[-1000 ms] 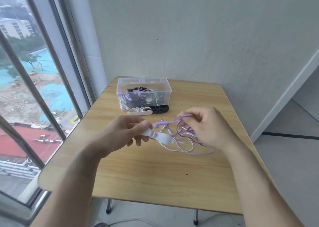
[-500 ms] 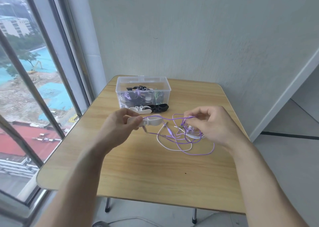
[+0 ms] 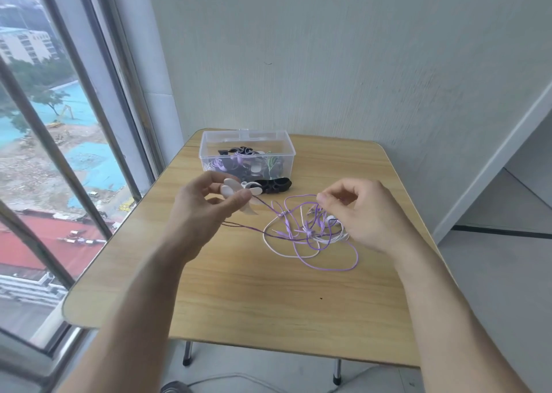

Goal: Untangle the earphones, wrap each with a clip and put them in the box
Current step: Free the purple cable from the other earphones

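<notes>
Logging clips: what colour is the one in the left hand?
White: the clip pinched in the left hand, clearest in the head view.

1. The earphone cords (image 3: 310, 237) were purple and white.
2. The held clip (image 3: 239, 194) was white; another clip (image 3: 276, 185) was black.
3. The box (image 3: 209, 150) was clear.
4. The table (image 3: 268, 297) was light wood-grain.

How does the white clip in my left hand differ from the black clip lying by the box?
The white clip is pale and held off the table by the left hand; the black clip is dark and lies on the table beside the box. Neither has a cord wrapped yet.
</notes>
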A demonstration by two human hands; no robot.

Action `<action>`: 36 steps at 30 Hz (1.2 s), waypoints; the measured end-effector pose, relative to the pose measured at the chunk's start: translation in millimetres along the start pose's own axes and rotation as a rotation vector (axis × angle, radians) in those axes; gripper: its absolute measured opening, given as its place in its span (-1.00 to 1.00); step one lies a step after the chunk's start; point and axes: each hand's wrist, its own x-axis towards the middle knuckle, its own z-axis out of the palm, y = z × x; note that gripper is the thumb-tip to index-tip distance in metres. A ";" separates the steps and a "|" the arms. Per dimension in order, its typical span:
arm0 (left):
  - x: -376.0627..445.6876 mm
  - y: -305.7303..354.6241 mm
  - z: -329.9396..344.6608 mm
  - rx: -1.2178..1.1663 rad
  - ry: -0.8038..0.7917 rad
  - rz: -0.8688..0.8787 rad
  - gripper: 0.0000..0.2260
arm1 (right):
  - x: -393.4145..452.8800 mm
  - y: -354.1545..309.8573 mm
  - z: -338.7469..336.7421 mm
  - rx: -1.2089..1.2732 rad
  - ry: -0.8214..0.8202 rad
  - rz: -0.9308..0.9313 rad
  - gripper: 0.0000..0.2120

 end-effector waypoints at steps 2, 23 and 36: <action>0.5 -1.0 1.5 -0.050 -0.072 -0.012 -0.65 | -2.3 -3.3 6.2 -0.159 -0.068 0.012 -0.76; 1.3 -9.3 4.4 -0.014 -0.114 -0.047 -0.71 | 6.9 -18.4 89.5 0.324 -0.079 0.105 -0.75; 4.8 -21.0 4.0 0.568 0.197 0.041 -0.68 | 5.2 -35.2 87.4 0.497 -0.242 0.065 -0.92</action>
